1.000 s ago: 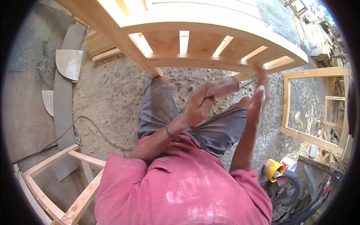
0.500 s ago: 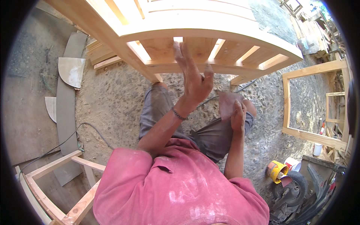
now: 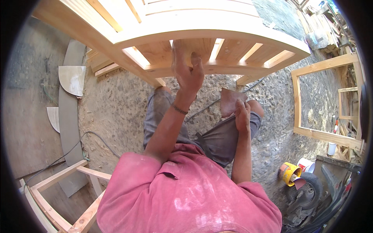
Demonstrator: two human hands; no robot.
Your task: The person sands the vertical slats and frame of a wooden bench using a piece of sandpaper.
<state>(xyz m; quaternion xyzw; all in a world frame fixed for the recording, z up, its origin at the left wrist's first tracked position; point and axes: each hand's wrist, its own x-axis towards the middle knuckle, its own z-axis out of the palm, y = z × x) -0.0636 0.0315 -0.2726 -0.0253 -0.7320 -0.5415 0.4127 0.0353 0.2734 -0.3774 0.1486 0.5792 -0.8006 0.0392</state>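
Observation:
A pale wooden frame with slats [image 3: 229, 70] stands in front of me, its curved rail towards me. My left hand [image 3: 187, 72] reaches up to it, fingers stretched out against a slat left of the middle. The thumb is apart from them, and the fingertips are blurred by motion. Over my right knee, my right hand [image 3: 243, 118] pinches a reddish-brown sheet of sandpaper [image 3: 230, 101] by its edge. The sheet hangs free of the wood.
Another wooden frame [image 3: 297, 101] stands at the right, near scrap wood. At lower right are a yellow bucket [image 3: 286, 173], a white tub [image 3: 307, 166] and a wheel [image 3: 311, 190]. A black cable [image 3: 101, 139] crosses the ground. A smaller wooden frame [image 3: 58, 176] sits at lower left.
My left hand has shifted left along the slats, its thumb now nearer the wood. My right hand and the sandpaper have moved slightly left, and the sheet has turned.

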